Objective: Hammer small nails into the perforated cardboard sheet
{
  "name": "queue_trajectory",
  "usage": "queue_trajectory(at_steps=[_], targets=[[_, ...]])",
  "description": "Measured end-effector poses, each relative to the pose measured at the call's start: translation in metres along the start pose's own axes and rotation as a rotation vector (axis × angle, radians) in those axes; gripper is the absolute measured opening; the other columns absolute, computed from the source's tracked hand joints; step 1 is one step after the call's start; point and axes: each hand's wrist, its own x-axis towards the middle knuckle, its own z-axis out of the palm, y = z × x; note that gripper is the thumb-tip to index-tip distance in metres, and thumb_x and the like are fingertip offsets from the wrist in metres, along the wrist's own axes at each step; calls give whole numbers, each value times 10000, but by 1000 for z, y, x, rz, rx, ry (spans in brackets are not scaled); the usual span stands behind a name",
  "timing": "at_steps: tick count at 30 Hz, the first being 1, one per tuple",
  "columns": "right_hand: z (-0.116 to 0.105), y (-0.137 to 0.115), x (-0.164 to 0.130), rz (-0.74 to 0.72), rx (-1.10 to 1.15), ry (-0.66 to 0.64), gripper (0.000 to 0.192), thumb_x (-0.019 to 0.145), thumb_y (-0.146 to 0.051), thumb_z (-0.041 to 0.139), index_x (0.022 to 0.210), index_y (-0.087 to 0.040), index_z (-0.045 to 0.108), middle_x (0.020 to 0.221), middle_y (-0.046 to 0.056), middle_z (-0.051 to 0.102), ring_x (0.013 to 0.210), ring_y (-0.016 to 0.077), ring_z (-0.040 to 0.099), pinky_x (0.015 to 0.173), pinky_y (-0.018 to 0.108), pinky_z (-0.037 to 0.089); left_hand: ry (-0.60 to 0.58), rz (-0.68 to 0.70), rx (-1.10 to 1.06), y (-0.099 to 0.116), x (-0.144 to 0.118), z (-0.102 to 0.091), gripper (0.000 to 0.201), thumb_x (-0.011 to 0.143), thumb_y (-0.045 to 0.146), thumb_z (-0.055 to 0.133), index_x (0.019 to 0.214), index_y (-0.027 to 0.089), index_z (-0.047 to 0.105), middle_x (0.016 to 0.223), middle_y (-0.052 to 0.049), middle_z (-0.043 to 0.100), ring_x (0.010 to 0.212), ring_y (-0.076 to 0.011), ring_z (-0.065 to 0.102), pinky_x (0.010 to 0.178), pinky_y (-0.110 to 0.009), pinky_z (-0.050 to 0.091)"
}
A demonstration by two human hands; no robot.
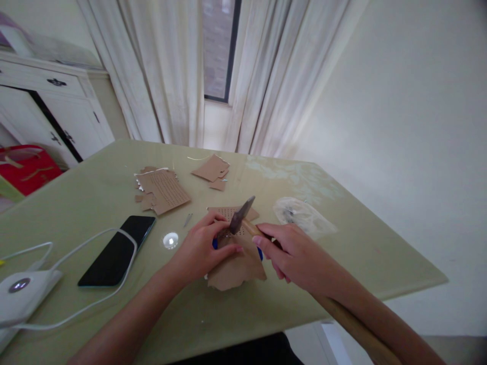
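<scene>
The right hand grips a hammer above the cardboard piece; the left hand pins that cardboard down. No writing is legible.

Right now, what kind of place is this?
Most likely a room in a home, used for hobby craft. White curtains hang over a window, a white cabinet stands to the left, and the green table holds cardboard pieces and a phone.
</scene>
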Motion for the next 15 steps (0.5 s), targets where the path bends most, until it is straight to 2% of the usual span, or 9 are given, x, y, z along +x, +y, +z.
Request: queue_trajectory(at_steps=[3, 6, 8, 11, 13, 15], targets=[[2, 2, -1, -2, 47, 20, 358, 1120, -320, 512, 776, -228, 549, 476, -62, 550, 394, 111, 517, 513, 264, 339, 2, -3, -1, 0, -1, 0, 308, 889, 391, 874, 1153, 250, 801, 1218, -62, 698, 1059, -245, 690, 939, -379, 567], [3, 7, -2, 20, 106, -39, 350, 1107, -326, 530, 770, -231, 534, 472, -60, 553, 372, 112, 524, 468, 248, 357, 7, -15, -9, 1, -1, 1, 294, 881, 413, 875, 1104, 233, 811, 1203, -74, 703, 1033, -242, 689, 877, -357, 564], [2, 15, 2, 45, 206, -56, 370, 1115, -379, 525, 777, -232, 537, 470, -61, 550, 365, 113, 527, 433, 231, 379, 33, -27, -38, 2, -1, 0, 357, 861, 444, 888, 1144, 239, 818, 1217, -78, 710, 971, -222, 679, 805, -330, 556], [6, 36, 17, 61, 519, 19, 409, 1092, -493, 563, 785, -223, 561, 529, -61, 563, 360, 96, 507, 373, 210, 388, 172, -89, -108, -1, 2, -8, 409, 925, 515, 800, 1242, 258, 808, 1231, -75, 716, 808, -169, 632, 660, -289, 505], [15, 55, 33, 58, 798, 136, 378, 1003, -549, 677, 865, -198, 647, 662, -55, 594, 363, 77, 500, 325, 207, 368, 304, -168, -108, -10, 6, -17, 384, 995, 552, 680, 1177, 240, 810, 1158, -66, 726, 716, -149, 587, 596, -281, 454], [29, 75, 51, 71, 1028, 243, 421, 904, -592, 769, 977, -179, 725, 678, -69, 570, 344, 60, 464, 297, 197, 332, 365, -253, -3, -23, 9, -28, 392, 1007, 562, 616, 1042, 218, 801, 994, -46, 727, 652, -153, 548, 581, -296, 420]])
